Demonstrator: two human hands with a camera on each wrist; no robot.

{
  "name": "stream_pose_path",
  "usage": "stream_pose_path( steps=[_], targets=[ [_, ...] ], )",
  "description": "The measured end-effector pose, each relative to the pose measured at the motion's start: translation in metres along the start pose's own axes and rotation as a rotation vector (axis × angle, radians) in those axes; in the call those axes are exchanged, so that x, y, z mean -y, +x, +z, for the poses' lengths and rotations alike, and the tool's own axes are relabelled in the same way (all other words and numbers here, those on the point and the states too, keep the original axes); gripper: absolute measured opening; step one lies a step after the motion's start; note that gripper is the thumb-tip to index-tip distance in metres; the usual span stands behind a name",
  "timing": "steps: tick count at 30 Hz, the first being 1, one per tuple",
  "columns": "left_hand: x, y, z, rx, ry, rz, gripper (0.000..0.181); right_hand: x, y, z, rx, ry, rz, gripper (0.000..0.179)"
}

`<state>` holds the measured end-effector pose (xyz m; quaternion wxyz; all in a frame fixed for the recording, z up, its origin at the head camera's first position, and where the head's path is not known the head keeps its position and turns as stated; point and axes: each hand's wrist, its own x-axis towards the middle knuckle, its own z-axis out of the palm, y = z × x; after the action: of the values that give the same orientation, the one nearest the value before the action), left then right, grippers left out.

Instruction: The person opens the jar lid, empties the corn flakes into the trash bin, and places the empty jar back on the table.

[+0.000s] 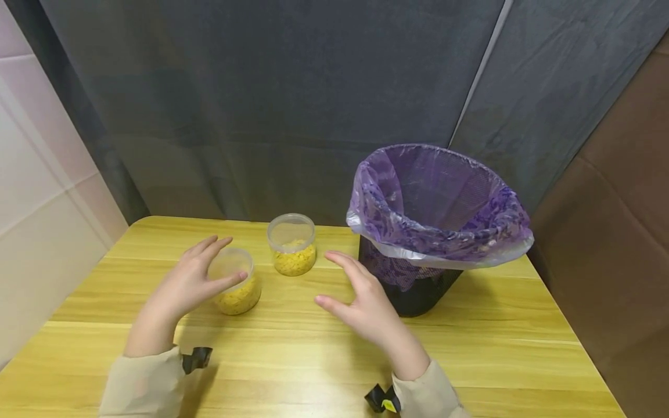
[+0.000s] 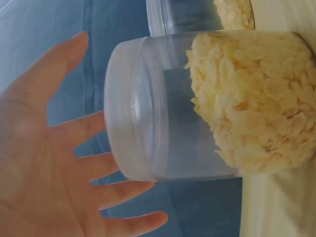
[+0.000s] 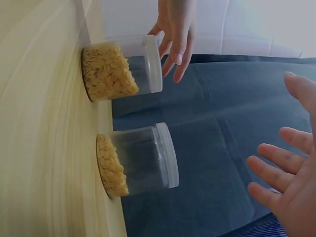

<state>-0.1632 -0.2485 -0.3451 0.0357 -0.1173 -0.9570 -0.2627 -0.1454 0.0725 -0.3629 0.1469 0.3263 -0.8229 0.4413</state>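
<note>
1. The table (image 1: 282, 366) offers room for a low, level slide; its near edge is out of frame.
2. The black bin (image 1: 410, 299) stands toward the far right corner, so keep elbow and sleeve off its overhanging purple liner (image 1: 444, 244). The bin's bottom inside is hidden.
3. The left hand (image 1: 190, 278) has thumb and fingers spread apart about the fuller jar's top. A firm hold would want them lower, round the wall, squeezing lightly. Whether any fingertip touches it, I cannot tell.
4. The right hand (image 1: 366, 302) is spread too, holding nothing, between the bin and the jars; best kept ready to steady.
5. The fuller jar (image 1: 237, 299) stands upright left of the table's middle, in from the far edge. Treat it as unsealed: a lid is hard to make out.
6. The emptier jar (image 1: 295, 264), upright nearer the far edge, should not be knocked.
</note>
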Motion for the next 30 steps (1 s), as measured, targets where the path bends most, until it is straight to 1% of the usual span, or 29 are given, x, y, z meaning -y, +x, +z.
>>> stream_pose_path(
  steps=[4, 9, 15, 22, 26, 30],
  targets=[
    [0.003, 0.002, 0.003, 0.007, -0.001, -0.013, 0.092, -0.002, 0.004, 0.006, 0.041, -0.007, 0.088, 0.074],
    [0.007, 0.004, 0.007, 0.014, -0.011, -0.029, 0.097, -0.004, 0.008, 0.012, 0.08, 0.003, 0.147, 0.079],
    [0.011, 0.006, 0.01, 0.031, -0.037, -0.031, 0.101, -0.007, 0.007, 0.015, 0.145, -0.027, 0.165, 0.084],
    [0.01, 0.006, 0.011, 0.058, -0.056, -0.026, 0.104, -0.009, 0.005, 0.015, 0.173, -0.032, 0.183, 0.086],
    [0.01, 0.005, 0.011, 0.051, -0.059, -0.037, 0.106, -0.009, 0.005, 0.015, 0.199, -0.035, 0.194, 0.088],
    [0.01, 0.005, 0.012, 0.034, -0.05, -0.038, 0.106, -0.011, 0.006, 0.016, 0.211, -0.051, 0.179, 0.09]
  ],
)
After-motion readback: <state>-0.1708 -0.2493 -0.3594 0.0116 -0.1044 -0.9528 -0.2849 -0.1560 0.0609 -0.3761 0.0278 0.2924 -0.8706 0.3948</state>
